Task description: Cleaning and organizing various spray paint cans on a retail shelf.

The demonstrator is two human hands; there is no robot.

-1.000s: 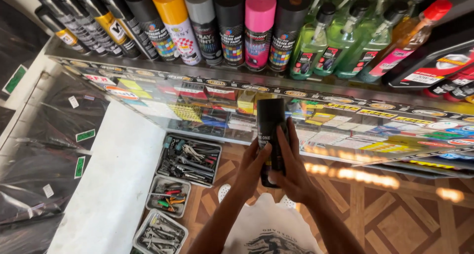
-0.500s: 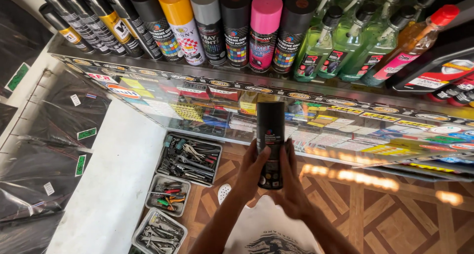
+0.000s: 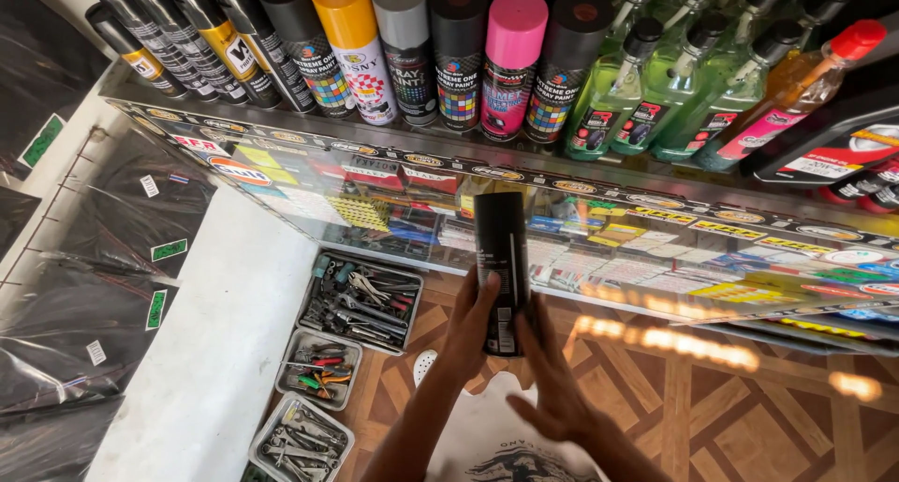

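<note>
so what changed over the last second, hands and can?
The right hand has slid down off the black spray can, fingers now spread open beside its base. The left hand still grips the can's lower part, upright as before. The shelf cans, glass counter and tool trays have not moved.

Single view only, head cam, so no second view to overlap. Cam sits above the glass counter (image 3: 581, 248), looks steeply down and fwd across its top. Counter edge runs diagonal, upper left to right. Beyond the counter: row of spray cans (image 3: 449, 51) and green bottles (image 3: 674, 98) at frame top, seen from above, caps toward the lens. Below the counter, on the near side: wood-pattern floor (image 3: 749, 416) and tool trays (image 3: 361, 304), farther from the lens. Forearms enter from bottom centre, close to the cam; left hand (image 3: 468, 327) and right hand (image 3: 552, 388) lie in front of the counter edge, mid-frame.
</note>
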